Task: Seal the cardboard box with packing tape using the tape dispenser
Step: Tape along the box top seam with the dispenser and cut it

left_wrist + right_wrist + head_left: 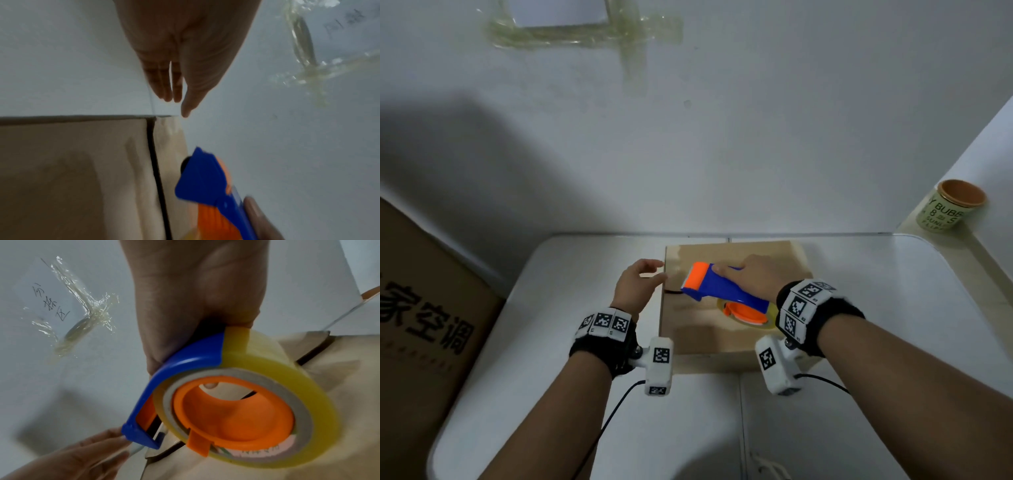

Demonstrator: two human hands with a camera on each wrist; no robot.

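A closed cardboard box (705, 329) lies on the white table (876, 308), its flap seam (156, 170) running across the top to the left edge. My right hand (751, 274) grips the blue and orange tape dispenser (717, 287) over the box top, its front end near the seam at the left edge. A yellowish tape roll (273, 381) sits on the orange hub (236, 415). My left hand (637, 284) hovers beside the box's left edge with relaxed fingers (166, 86), holding nothing. In the right wrist view, the left hand (82, 456) is close to the dispenser's front.
A large brown carton (424, 325) with black characters stands left of the table. A pale green cup (952, 205) with an orange inside sits on the ledge at the right. Old tape strips (585, 31) stick to the white wall behind.
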